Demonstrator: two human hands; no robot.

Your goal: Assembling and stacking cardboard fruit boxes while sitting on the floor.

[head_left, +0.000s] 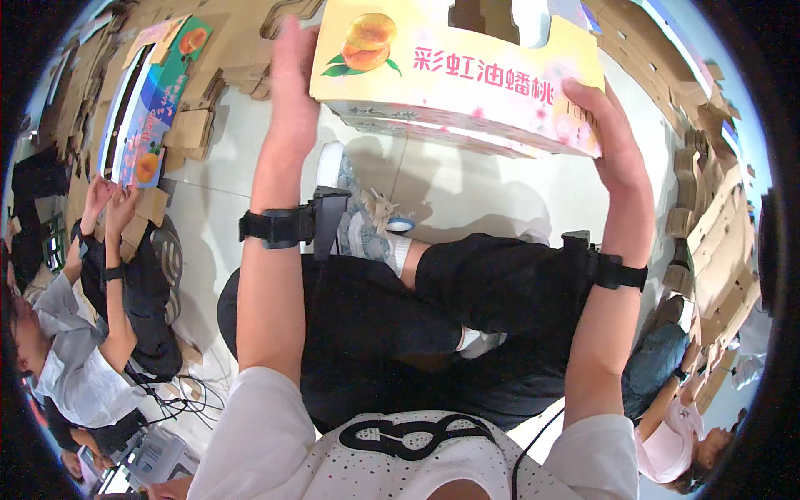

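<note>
A yellow and pink cardboard fruit box (475, 108), printed with peaches, is held up in front of me above the floor. Its top has a cut-out opening at the upper edge of the view. My left hand (293, 83) presses along the box's left end, its fingers partly hidden behind that end. At the right corner, my right hand (615, 133) grips the box with the thumb over the printed side, while the other fingers are mostly out of sight. Black straps with small devices circle both my forearms.
Flat brown cardboard pieces (712, 242) are spread along the right and upper left. On the left, a co-worker (79, 333) holds a blue and green fruit box (150, 108). Another person (675, 433) sits at lower right. Black cables (179, 404) lie at lower left.
</note>
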